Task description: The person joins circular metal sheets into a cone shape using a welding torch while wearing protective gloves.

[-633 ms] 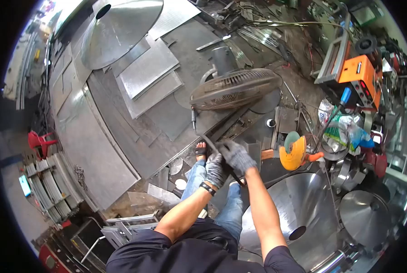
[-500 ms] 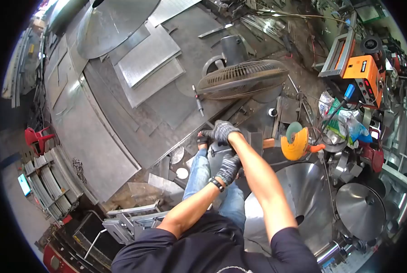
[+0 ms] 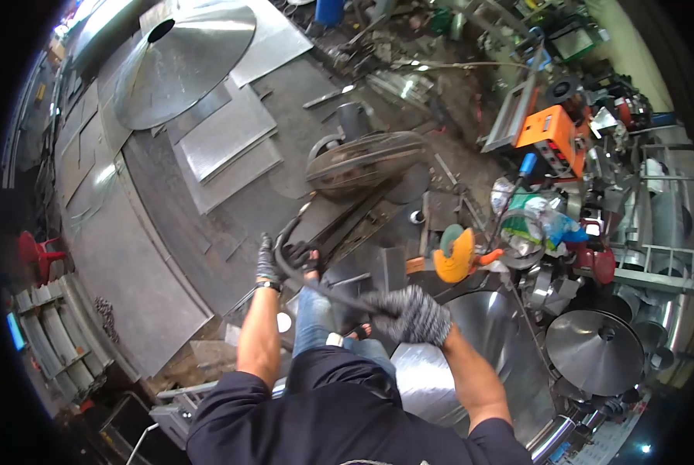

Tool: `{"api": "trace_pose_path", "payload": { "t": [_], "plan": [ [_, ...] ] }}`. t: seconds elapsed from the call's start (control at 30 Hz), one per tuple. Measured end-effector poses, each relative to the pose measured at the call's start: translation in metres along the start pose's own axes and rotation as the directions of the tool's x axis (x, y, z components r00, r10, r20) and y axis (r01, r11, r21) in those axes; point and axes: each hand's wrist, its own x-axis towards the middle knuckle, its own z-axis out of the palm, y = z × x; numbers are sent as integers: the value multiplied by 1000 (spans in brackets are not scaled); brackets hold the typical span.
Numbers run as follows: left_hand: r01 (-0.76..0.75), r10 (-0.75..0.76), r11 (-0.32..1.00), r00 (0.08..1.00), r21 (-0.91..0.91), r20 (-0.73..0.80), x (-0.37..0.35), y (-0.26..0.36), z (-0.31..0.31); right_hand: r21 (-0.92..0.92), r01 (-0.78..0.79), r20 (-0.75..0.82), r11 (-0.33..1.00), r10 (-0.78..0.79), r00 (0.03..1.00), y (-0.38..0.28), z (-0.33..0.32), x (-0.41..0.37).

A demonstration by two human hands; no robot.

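Note:
A thick black cable (image 3: 328,293) runs across in front of me, bending upward near my left hand toward the base of the fan. My right hand (image 3: 413,314), in a grey knitted glove, is closed around the cable at the right, over my lap. Gloved the same way, my left hand (image 3: 268,262) stands upright with its fingers stretched up, its palm side right beside the cable's bend. Below and between the hands are my jeans-clad legs (image 3: 313,316) and sandalled feet. The large floor fan (image 3: 366,163) stands just beyond the hands.
Flat metal sheets (image 3: 122,240) cover the floor at left, with a large metal cone (image 3: 188,66) behind. At right are a yellow-guarded angle grinder (image 3: 457,256), an orange welding machine (image 3: 552,139), plastic bags (image 3: 537,221) and a smaller cone (image 3: 595,353). A red chair (image 3: 41,254) stands far left.
My hands were close together in front of me; now they are apart, left hand out left, right hand pulled back right with the cable stretched between. The view has shifted.

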Motion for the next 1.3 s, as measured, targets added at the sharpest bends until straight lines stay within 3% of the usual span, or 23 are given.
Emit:
{"api": "trace_pose_path", "payload": {
  "t": [0.07, 0.1, 0.13, 0.2, 0.23, 0.27, 0.3, 0.33, 0.37, 0.4, 0.43, 0.47, 0.53, 0.57, 0.63, 0.67, 0.8, 0.87, 0.9, 1.07, 1.13, 1.17, 1.3],
  "plan": [
    [24, -23, 994, 1000, -103, 13, 12, 16, -46, -183, -65, 136, 981, 91, 987, -15, -14, -65],
    [125, -222, 914, 950, -386, -218, 3, 25, -41, -323, -117, 172, 939, 180, 968, -8, -9, -96],
    [116, -210, 917, 954, -382, -213, -2, 14, -35, -348, -182, 141, 920, 243, 960, -6, -9, -130],
    [100, -118, 993, 905, -67, -408, -35, 2, -12, -367, -205, 116, 907, 264, 958, 7, 3, -192],
    [22, -29, 999, 988, -45, -151, -27, -7, -38, -335, -236, 32, 912, 261, 965, 29, 13, -230],
    [-1, -8, 998, 988, -57, -156, -41, -21, -32, -297, -269, -42, 916, 269, 962, 49, 26, -265],
    [-111, 135, 988, 955, 103, -264, -51, -37, -7, -305, -253, -24, 918, 258, 966, 64, 39, -295],
    [-195, 285, 942, 894, 272, -345, -65, -56, 16, -259, -328, -166, 908, 293, 942, 81, 52, -323],
    [-239, 316, 938, 887, 252, -337, -80, -78, 29, -199, -397, -308, 896, 328, 893, 100, 65, -353],
    [-285, 351, 929, 882, 237, -316, -92, -97, 50, -205, -384, -315, 900, 311, 897, 124, 76, -383],
    [-240, 329, 922, 898, 303, -291, -116, -119, 75, -182, -494, -328, 850, 421, 846, 152, 88, -413],
    [-317, 440, 848, 868, 425, -229, -141, -146, 101, -150, -599, -335, 787, 530, 779, 182, 103, -444],
    [-478, 556, 700, 831, 530, 16, -178, -199, 144, -87, -611, -360, 787, 547, 756, 230, 134, -490],
    [-532, 548, 611, 819, 586, 172, -197, -222, 163, -178, -669, -317, 721, 602, 733, 247, 145, -506],
    [-638, 478, 473, 765, 608, 431, -234, -269, 204, -311, -727, -271, 612, 677, 685, 278, 166, -527],
    [-642, 455, 466, 764, 608, 457, -251, -286, 220, -284, -740, -294, 610, 679, 672, 288, 173, -532],
    [-584, 85, 386, 793, 714, 603, -294, -332, 269, -246, -795, -357, 555, 710, 607, 310, 204, -553],
    [-755, 10, 234, 631, 612, 776, -298, -344, 281, -78, -766, -428, 639, 672, 604, 312, 223, -559],
    [-730, -5, 365, 619, 578, 785, -299, -352, 285, -27, -762, -445, 647, 675, 589, 311, 233, -562],
    [-716, -208, 353, 568, 602, 797, -308, -350, 307, 214, -741, -461, 636, 735, 498, 297, 286, -541],
    [-738, -199, 439, 475, 512, 857, -300, -347, 303, 105, -800, -529, 591, 714, 458, 292, 306, -520],
    [-749, -243, 346, 511, 565, 825, -305, -338, 307, 134, -778, -527, 614, 708, 469, 286, 311, -515],
    [-707, -318, 383, 503, 594, 804, -278, -305, 292, 142, -766, -495, 627, 715, 493, 294, 333, -481]
  ]
}}
